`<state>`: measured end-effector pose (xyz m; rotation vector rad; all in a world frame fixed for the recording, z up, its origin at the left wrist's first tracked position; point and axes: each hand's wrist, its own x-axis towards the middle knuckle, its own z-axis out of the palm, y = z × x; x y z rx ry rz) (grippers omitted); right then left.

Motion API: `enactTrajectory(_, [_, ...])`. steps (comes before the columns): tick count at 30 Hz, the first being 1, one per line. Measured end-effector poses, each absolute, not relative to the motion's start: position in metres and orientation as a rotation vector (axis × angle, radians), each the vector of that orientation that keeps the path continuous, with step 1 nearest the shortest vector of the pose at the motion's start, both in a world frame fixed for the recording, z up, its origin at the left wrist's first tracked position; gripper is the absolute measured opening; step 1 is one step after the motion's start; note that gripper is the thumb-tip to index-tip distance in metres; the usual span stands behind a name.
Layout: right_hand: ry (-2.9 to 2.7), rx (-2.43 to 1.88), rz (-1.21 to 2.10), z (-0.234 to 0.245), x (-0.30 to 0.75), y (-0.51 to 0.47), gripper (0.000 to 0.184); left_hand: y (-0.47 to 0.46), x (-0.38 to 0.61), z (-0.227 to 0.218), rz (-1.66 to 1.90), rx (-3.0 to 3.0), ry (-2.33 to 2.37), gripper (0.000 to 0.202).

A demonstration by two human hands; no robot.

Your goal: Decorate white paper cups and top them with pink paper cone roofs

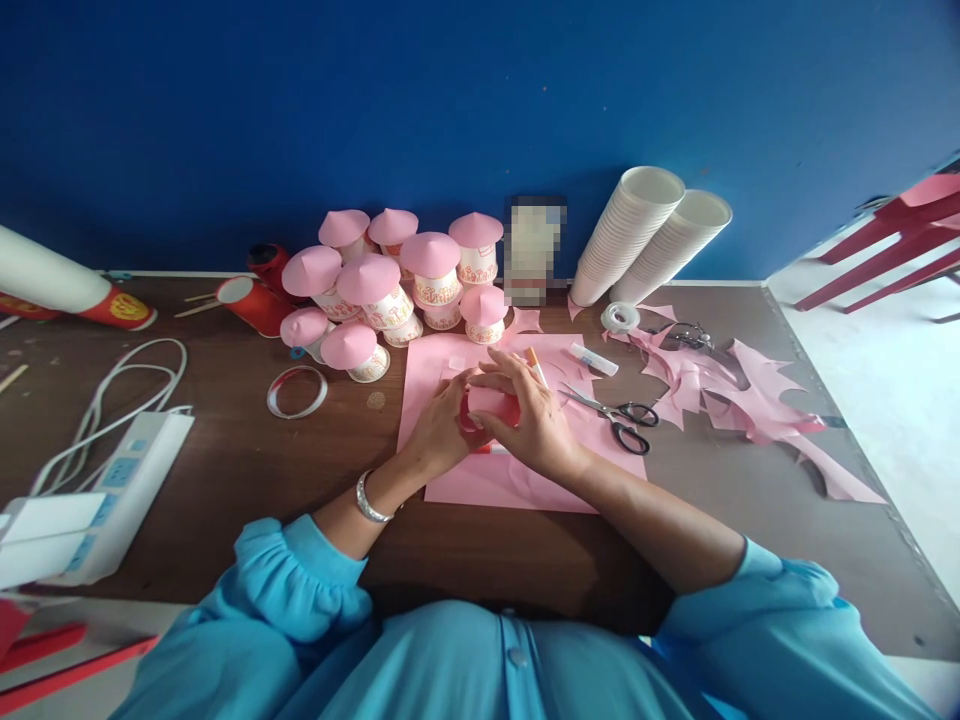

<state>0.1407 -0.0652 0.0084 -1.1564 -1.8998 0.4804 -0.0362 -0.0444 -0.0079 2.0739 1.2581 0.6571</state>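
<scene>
A curved piece of pink paper point(495, 404) is held between my two hands over the middle of the table. My left hand point(444, 425) closes on its left side, with a silver bangle on the wrist. From the right, the fingers of my right hand point(534, 415) curl over it. Its full shape is hidden by the fingers. Underneath lies a larger pink sheet point(450, 485). Black-handled scissors point(619, 420) rest on its right side, partly open. An orange-tipped stick point(535, 362) and a white tube point(595, 358) lie just beyond my right hand.
Several paper cups with pink cone tops point(370, 280) stand together at the back. Two tall stacks of white cups point(630, 230) lean by the blue wall. Pink scraps point(690, 375) and a tape roll point(620, 317) lie right; a tape ring point(281, 405) and power strip point(135, 500) left.
</scene>
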Motion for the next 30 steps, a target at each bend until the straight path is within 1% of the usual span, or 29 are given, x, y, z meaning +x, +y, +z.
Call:
enactTrajectory(5, [-1.842, -1.220, 0.580, 0.011, 0.139, -0.062, 0.068, -0.045, -0.034, -0.006, 0.632, 2.022, 1.311, 0.075])
enactTrajectory(8, [-1.842, -1.206, 0.580, 0.009, 0.139, -0.061, 0.069, -0.043, -0.032, -0.005, 0.604, 2.002, 1.308, 0.078])
enactTrajectory(10, [-1.847, -1.189, 0.565, 0.008, 0.139, -0.061, 0.071, -0.043, -0.034, -0.004, 0.571, 2.010, 1.298, 0.082])
enactTrajectory(12, [-1.848, -1.171, 0.537, 0.010, 0.142, -0.064, 0.071, -0.044, -0.041, 0.000, 0.545, 2.041, 1.277, 0.091])
enactTrajectory(15, [-1.860, -1.131, 0.489, 0.018, 0.149, -0.071, 0.067, -0.049, -0.057, 0.011, 0.589, 2.115, 1.180, 0.107])
enactTrajectory(16, [-1.866, -1.115, 0.476, 0.021, 0.153, -0.075, 0.065, -0.050, -0.062, 0.016, 0.627, 2.150, 1.126, 0.107])
enactTrajectory(19, [-1.854, -1.091, 0.448, 0.029, 0.168, -0.087, 0.066, -0.051, -0.067, 0.032, 0.727, 2.232, 0.998, 0.094])
enactTrajectory(21, [-1.831, -1.112, 0.441, 0.032, 0.178, -0.095, 0.067, -0.045, -0.060, 0.039, 0.782, 2.297, 0.892, 0.097])
enactTrajectory(25, [-1.796, -1.177, 0.470, 0.031, 0.194, -0.111, 0.065, -0.024, -0.035, 0.041, 0.701, 2.357, 0.706, 0.087])
enactTrajectory(30, [-1.769, -1.267, 0.481, 0.025, 0.205, -0.127, 0.060, -0.006, -0.018, 0.032, 0.551, 2.373, 0.612, 0.083])
